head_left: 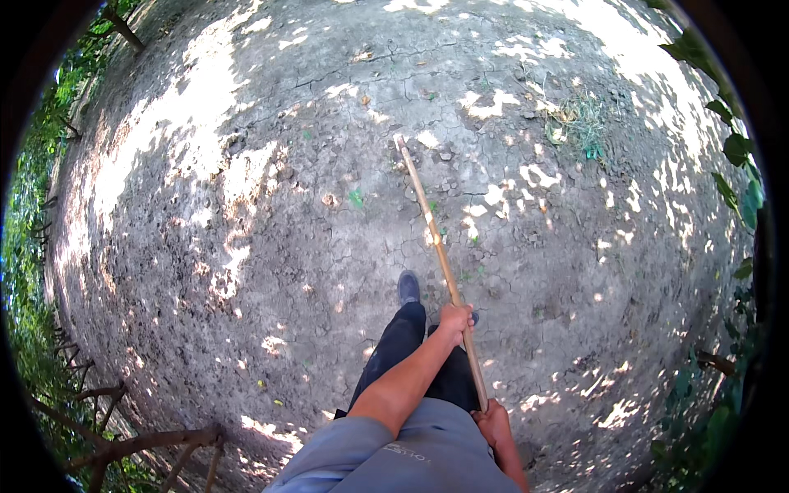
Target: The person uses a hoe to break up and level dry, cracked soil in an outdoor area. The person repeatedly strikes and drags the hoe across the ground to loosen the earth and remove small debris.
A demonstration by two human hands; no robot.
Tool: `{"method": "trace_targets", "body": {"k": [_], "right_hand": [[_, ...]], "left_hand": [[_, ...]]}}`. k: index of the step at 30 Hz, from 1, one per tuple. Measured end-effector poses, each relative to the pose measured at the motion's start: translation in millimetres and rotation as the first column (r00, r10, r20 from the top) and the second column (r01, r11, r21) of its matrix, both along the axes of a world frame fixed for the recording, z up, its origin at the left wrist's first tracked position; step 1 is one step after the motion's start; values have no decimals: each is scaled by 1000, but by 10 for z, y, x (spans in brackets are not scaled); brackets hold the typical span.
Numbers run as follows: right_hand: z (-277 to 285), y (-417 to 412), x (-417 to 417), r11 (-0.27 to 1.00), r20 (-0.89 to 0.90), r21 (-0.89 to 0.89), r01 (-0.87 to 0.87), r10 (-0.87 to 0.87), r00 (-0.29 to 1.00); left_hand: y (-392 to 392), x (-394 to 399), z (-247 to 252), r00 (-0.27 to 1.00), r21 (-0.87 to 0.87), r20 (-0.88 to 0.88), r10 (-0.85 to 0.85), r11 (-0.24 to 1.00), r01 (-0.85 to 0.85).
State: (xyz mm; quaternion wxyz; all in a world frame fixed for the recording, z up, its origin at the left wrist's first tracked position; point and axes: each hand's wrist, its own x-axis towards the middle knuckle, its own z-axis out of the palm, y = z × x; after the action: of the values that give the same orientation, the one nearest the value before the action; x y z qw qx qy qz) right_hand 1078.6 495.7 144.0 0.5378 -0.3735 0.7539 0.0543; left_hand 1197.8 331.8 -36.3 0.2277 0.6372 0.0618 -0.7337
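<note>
A long wooden handle [443, 259] slants from the right side of my waist up to the middle of the ground before me. My left hand [456, 322] grips its shaft in front of my thighs. Lower down, beside my right hip, my right hand [493, 422] is closed round the near end. At the far end of the handle is a small pale tip [400, 140] that seems to rest on or just above the cracked soil; what kind of tool head it is, I cannot tell.
Dry, cracked soil [345, 246] with patches of sunlight surrounds my feet. My dark shoe [408, 287] points forward. A tuft of grass [582, 123] lies front right. Branches [160, 439] and leaves line the left edge; more leaves [736, 150] hang at the right.
</note>
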Motion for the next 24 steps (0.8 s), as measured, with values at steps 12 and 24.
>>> {"method": "trace_targets", "body": {"k": [12,24], "right_hand": [[-223,-218,164,975,-49,-71,-211,208,977],[439,447,-507,910,-119,200,-363,391,913]], "left_hand": [[-152,563,27,986,-60,-29,165,984,-166],[763,653,-319,995,302,47,83,949,-93]]}}
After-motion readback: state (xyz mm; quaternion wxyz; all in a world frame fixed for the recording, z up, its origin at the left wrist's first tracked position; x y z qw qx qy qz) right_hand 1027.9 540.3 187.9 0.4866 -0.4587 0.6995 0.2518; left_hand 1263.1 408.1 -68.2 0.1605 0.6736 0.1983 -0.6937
